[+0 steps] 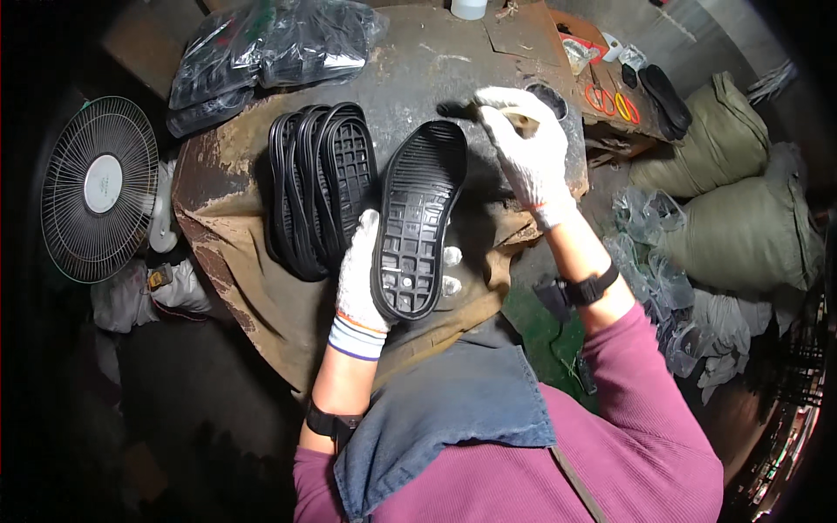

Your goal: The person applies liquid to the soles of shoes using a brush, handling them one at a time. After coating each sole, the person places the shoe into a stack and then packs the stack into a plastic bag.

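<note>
My left hand (359,275), in a white knit glove, holds a black shoe sole (410,253) upright from below. Its gridded, ribbed inner side faces me. Two gloved fingertips show past the sole's right edge. Raised to the right of the sole's toe end is my right hand (534,139), gloved too. Its fingers are curled in a pinch around a small tool with a dark end (453,110) sticking out to the left; the grip hides most of it, so its kind is unclear. Just left of the held sole, several more black soles (349,166) stand on edge in a row.
Clear plastic bags of dark things (314,44) lie on the worn table (418,52) at far left. A round can (547,98) sits behind my right hand. Orange and yellow scissors (626,108) lie at the right. A fan (103,183) stands left; stuffed sacks (741,231) sit right.
</note>
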{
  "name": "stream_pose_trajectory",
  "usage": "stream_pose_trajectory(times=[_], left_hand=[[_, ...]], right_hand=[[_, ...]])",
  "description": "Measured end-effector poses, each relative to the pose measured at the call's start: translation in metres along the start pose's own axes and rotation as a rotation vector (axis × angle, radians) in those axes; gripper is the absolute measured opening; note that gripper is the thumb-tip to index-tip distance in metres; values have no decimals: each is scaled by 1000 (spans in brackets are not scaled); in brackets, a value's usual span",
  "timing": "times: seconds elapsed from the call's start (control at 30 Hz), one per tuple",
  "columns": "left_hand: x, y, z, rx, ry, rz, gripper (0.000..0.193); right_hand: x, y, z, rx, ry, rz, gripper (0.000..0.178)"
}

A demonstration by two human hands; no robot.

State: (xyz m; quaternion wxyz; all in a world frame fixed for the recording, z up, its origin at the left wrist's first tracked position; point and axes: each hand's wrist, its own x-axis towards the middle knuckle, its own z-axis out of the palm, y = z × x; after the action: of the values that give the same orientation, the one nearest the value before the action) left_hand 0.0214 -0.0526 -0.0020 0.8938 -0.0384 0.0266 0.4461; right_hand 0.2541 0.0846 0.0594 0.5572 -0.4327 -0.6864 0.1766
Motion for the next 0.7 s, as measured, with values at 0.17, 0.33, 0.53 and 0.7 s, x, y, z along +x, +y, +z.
stream_pose_trajectory(times=[0.17,0.33,0.53,0.7], left_hand=[[4,-11,9,-25,-1,-11,78],[6,-10,11,-11,15,69,70],[18,-11,8,-97,-152,-13,78],[11,-10,-15,-43,-154,66,73]], right_hand=[[-32,11,3,-136,25,6,15],[-53,-32,22,-167,-178,-269,20],[-16,8,7,20,-167,55,18],[-42,-32,16,83,-405,-79,19]])
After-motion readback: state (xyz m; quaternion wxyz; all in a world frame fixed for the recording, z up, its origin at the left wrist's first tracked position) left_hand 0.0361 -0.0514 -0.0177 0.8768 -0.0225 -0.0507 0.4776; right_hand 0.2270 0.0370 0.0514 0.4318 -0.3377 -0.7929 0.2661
